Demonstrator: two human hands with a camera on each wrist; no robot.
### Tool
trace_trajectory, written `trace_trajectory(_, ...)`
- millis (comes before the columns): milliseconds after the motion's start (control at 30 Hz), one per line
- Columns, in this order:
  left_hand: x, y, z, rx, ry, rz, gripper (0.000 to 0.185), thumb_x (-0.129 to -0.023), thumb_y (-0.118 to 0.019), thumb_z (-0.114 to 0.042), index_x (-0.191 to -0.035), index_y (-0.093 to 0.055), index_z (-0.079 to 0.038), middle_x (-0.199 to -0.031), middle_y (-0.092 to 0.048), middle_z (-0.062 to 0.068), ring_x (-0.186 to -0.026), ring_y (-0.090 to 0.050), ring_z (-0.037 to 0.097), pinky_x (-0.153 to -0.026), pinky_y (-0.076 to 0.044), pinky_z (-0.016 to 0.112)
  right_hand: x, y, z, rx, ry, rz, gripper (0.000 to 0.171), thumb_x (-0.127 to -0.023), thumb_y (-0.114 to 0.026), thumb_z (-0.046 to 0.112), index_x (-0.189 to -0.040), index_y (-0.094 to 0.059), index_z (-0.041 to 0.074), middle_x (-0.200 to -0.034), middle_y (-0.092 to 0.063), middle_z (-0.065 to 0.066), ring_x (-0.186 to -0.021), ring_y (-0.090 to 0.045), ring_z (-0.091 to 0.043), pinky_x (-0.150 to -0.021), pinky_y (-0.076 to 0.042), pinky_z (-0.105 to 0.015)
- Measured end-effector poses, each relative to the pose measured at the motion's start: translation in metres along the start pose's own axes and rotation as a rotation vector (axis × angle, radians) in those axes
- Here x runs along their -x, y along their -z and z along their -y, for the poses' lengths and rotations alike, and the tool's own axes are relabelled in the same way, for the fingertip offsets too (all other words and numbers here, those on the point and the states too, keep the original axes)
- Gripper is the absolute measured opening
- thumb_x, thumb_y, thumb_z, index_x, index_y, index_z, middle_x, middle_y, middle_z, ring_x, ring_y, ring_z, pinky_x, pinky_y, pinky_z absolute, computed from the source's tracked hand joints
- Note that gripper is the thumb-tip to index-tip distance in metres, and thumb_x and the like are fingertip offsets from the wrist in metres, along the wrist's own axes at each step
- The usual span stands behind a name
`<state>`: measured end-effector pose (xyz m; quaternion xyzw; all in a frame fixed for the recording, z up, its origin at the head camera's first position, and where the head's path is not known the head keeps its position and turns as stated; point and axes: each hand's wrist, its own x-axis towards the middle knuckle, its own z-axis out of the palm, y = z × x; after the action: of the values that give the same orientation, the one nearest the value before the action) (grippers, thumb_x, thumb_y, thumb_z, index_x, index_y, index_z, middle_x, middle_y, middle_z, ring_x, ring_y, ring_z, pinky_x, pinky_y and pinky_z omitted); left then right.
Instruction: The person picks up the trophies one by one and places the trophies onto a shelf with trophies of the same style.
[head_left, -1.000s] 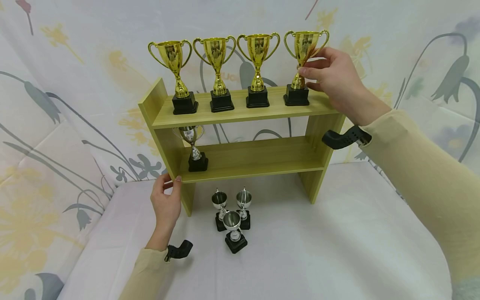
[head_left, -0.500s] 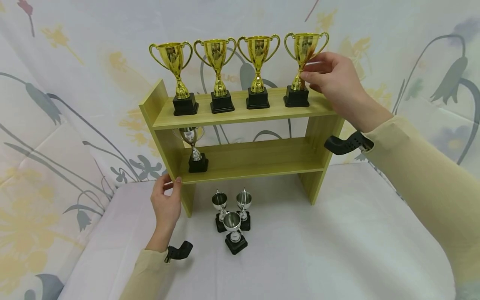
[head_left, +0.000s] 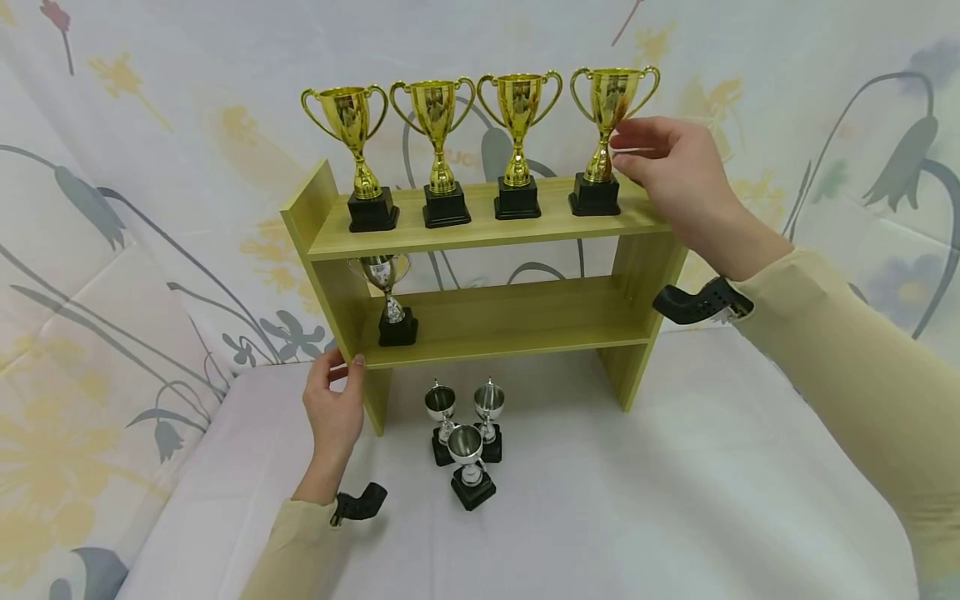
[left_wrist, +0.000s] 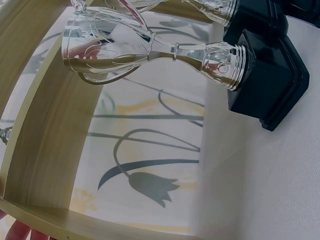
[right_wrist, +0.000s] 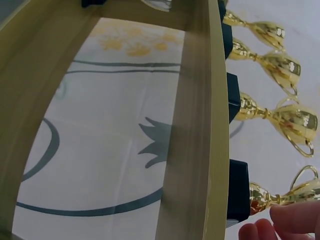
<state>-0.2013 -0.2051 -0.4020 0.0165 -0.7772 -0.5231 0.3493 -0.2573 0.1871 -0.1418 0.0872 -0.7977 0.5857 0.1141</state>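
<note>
A light wooden two-tier shelf [head_left: 510,321] stands against the patterned cloth. My left hand [head_left: 332,417] grips its left side panel, thumb on the front edge and fingers behind. My right hand [head_left: 678,171] is at the upper right, its fingertips loosely beside the stem of the rightmost gold trophy cup [head_left: 612,93]. That trophy stands upright, its black base on the top tier; in the right wrist view the thumb [right_wrist: 295,217] overlaps its cup. Three more gold trophies, such as the leftmost one [head_left: 348,117], line up to its left. A silver trophy [head_left: 397,325] stands at the left of the lower tier.
Three small silver trophies stand grouped on the white-covered table [head_left: 637,500], the nearest one [head_left: 472,475] in front of the shelf's underside. The floral cloth [head_left: 187,125] hangs behind. A black strap mount [head_left: 697,302] sits on the right wrist.
My right hand's fingers have loosened from the rightmost gold trophy's stem and shifted slightly right and down. The trophy stays in place. My left hand keeps its hold on the shelf.
</note>
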Motion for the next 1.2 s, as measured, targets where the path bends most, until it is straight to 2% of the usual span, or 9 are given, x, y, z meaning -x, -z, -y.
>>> trace_trajectory(267,0.000,0.000,0.000,0.007,0.005,0.000,0.028,-0.098,-0.062,-0.019,-0.118,-0.064,0.001,-0.110,-0.061,0.014,-0.099,-0.057,0.026,-0.075,-0.046,0.029,0.008,-0.001,-0.004,-0.017,0.020,-0.042,0.046,-0.099,-0.059,0.010,-0.144,-0.052,0.008,-0.136,-0.057,-0.004,-0.125,-0.052,-0.015,-0.100,-0.041,-0.021)
trace_trajectory(467,0.000,0.000,0.000,0.006,0.005,0.001,0.028,-0.098,-0.062,-0.019,-0.118,-0.064,0.000,-0.111,-0.061,0.014,-0.099,-0.057,0.026,-0.075,-0.046,0.029,0.014,-0.001,-0.008,-0.052,0.054,-0.112,0.039,-0.098,-0.058,0.005,-0.137,-0.059,0.007,-0.124,-0.062,0.000,-0.119,-0.054,-0.016,-0.092,-0.044,-0.020)
trace_trajectory(600,0.000,0.000,0.000,0.011,0.004,-0.001,0.028,-0.098,-0.062,-0.019,-0.118,-0.064,0.000,-0.110,-0.061,0.014,-0.099,-0.057,0.026,-0.076,-0.046,0.032,0.020,-0.001,-0.009,-0.109,0.071,-0.133,0.035,-0.096,-0.060,0.002,-0.130,-0.063,0.007,-0.116,-0.064,0.003,-0.114,-0.056,-0.016,-0.086,-0.045,-0.017)
trace_trajectory(900,-0.001,0.000,0.000,0.012,0.001,-0.005,0.028,-0.098,-0.062,-0.019,-0.118,-0.064,0.000,-0.110,-0.061,0.014,-0.099,-0.057,0.026,-0.078,-0.045,0.035,0.031,0.001,-0.015,-0.254,0.113,-0.128,0.027,-0.093,-0.061,-0.005,-0.116,-0.069,0.007,-0.112,-0.066,-0.001,-0.109,-0.061,-0.019,-0.081,-0.048,-0.016)
trace_trajectory(1200,0.000,0.000,-0.001,0.011,0.010,-0.006,0.028,-0.098,-0.063,-0.019,-0.118,-0.064,0.000,-0.109,-0.061,0.014,-0.099,-0.057,0.026,-0.077,-0.045,0.034,0.038,0.003,-0.019,-0.193,0.104,-0.119,0.020,-0.093,-0.064,0.002,-0.110,-0.072,0.008,-0.112,-0.067,-0.003,-0.095,-0.061,-0.016,-0.075,-0.049,-0.019)
